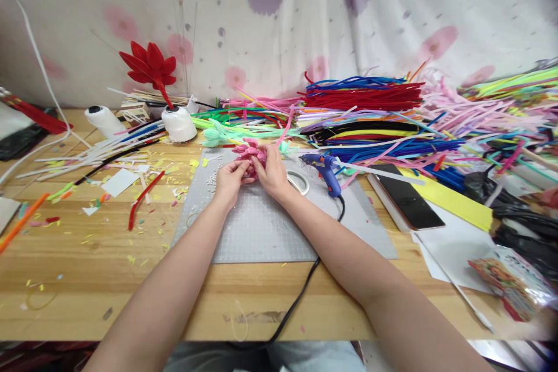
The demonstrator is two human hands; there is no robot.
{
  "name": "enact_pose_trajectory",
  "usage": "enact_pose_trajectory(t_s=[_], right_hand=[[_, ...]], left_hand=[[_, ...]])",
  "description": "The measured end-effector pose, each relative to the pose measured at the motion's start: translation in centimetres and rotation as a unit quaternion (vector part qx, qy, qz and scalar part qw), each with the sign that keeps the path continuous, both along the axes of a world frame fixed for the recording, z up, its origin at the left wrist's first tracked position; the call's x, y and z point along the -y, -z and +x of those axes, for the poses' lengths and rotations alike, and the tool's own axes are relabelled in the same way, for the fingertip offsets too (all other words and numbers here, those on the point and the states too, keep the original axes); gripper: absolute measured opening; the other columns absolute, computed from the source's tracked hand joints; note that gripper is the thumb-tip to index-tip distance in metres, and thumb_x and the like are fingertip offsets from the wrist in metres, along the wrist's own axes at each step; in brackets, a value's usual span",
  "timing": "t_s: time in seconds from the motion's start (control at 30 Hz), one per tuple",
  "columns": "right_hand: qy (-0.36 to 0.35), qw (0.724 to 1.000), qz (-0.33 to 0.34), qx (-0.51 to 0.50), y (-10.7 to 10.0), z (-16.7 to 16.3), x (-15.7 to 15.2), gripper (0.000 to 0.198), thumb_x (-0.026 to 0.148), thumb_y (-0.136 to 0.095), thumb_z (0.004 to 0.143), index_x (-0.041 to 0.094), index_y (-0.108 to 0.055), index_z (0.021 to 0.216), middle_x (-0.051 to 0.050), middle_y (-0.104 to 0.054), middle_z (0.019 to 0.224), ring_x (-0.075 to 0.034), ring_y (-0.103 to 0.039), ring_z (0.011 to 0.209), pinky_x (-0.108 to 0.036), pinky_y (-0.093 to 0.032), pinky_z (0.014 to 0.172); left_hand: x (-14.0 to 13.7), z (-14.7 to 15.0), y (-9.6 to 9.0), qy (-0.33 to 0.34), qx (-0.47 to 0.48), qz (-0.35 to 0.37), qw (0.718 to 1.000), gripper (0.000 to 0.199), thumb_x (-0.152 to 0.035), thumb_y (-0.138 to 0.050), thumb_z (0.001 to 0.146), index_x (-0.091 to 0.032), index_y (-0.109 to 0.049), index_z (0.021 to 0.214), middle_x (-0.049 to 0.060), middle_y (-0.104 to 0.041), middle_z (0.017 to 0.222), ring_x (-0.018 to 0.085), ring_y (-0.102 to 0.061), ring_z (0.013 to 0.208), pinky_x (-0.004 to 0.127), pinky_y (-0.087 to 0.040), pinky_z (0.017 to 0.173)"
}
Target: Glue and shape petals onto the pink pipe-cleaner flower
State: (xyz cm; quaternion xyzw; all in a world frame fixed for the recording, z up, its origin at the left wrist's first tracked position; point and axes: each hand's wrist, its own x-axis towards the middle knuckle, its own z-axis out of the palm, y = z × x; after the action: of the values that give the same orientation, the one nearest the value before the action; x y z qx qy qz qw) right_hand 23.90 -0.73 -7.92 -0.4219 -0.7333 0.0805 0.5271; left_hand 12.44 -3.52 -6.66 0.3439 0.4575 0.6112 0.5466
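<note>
Over the back of the grey cutting mat [261, 232], both my hands are closed on a pink pipe-cleaner flower [250, 151]. My left hand [232, 180] pinches its lower left side between thumb and fingers. From the right, my right hand [272, 171] wraps round it, and the fingers hide part of the petals. Just right of my right hand lie scissors [299, 182], of which a white handle loop shows. A blue glue gun [325, 171] rests farther right on the mat. Behind the pink flower lies a mint-green pipe-cleaner flower [214, 133].
Heaps of coloured pipe cleaners [366, 96] line the back. A red flower [152, 67] stands in a white thread spool [178, 125]. A phone [407, 197] lies at right. The glue gun's black cord [300, 290] crosses the front edge. Yellow scraps [163, 164] litter the left.
</note>
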Motion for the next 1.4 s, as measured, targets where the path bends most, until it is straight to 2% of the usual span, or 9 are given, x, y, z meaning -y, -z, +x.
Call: enact_pose_trajectory(t_s=[0.57,0.73,0.83,0.93,1.1,1.4], right_hand=[[0.010,1.000,0.004,0.006,0.22,-0.16,-0.19,0.025,0.034,-0.044,0.087,0.018,-0.047,0.107,-0.012,-0.055,0.103,-0.023,-0.051,0.099,-0.040,-0.043,0.087],[0.010,1.000,0.002,0.004,0.06,-0.06,-0.03,0.025,0.035,-0.043,0.088,0.018,-0.047,0.107,-0.011,-0.054,0.103,-0.022,-0.051,0.100,-0.039,-0.042,0.088],[0.010,1.000,0.002,0.006,0.07,-0.04,0.00,0.026,0.035,-0.042,0.088,0.018,-0.047,0.107,-0.011,-0.054,0.104,-0.021,-0.050,0.100,-0.039,-0.042,0.089],[0.011,1.000,0.005,0.012,0.09,-0.06,0.00,0.026,0.034,-0.043,0.088,0.018,-0.047,0.108,-0.012,-0.054,0.104,-0.022,-0.050,0.100,-0.038,-0.042,0.088],[0.013,1.000,0.004,0.016,0.10,-0.11,-0.05,0.026,0.033,-0.043,0.088,0.017,-0.047,0.108,-0.012,-0.055,0.105,-0.022,-0.050,0.100,-0.039,-0.042,0.089],[0.013,1.000,-0.001,0.018,0.15,-0.15,-0.14,0.026,0.034,-0.043,0.088,0.018,-0.047,0.108,-0.012,-0.055,0.105,-0.022,-0.050,0.101,-0.039,-0.042,0.090]], left_hand=[[0.25,0.39,-0.41,-0.003,0.011,-0.007,1.000,0.028,-0.032,-0.076,0.054,-0.011,-0.066,0.070,0.002,-0.061,0.062,0.007,-0.052,0.054,0.020,-0.051,0.048],[0.63,0.31,-0.69,0.021,0.027,-0.003,0.999,0.034,-0.042,-0.073,0.058,-0.011,-0.066,0.072,0.001,-0.059,0.062,0.006,-0.049,0.053,0.020,-0.051,0.049],[0.82,0.15,-0.76,0.019,0.016,0.003,1.000,0.035,-0.042,-0.075,0.055,-0.012,-0.064,0.071,0.001,-0.059,0.063,0.007,-0.051,0.055,0.021,-0.050,0.049],[0.91,0.05,-0.70,0.017,-0.012,0.009,1.000,0.035,-0.038,-0.076,0.053,-0.012,-0.064,0.072,0.002,-0.060,0.066,0.009,-0.053,0.057,0.019,-0.047,0.045],[0.86,0.14,-0.50,0.008,-0.041,0.016,0.999,0.033,-0.038,-0.075,0.053,-0.012,-0.064,0.071,0.002,-0.060,0.065,0.008,-0.049,0.053,0.016,-0.033,0.036],[0.49,0.37,-0.09,0.001,-0.047,0.030,0.998,0.030,-0.036,-0.074,0.055,-0.013,-0.064,0.070,0.001,-0.060,0.064,0.006,-0.047,0.048,0.017,-0.028,0.036]])
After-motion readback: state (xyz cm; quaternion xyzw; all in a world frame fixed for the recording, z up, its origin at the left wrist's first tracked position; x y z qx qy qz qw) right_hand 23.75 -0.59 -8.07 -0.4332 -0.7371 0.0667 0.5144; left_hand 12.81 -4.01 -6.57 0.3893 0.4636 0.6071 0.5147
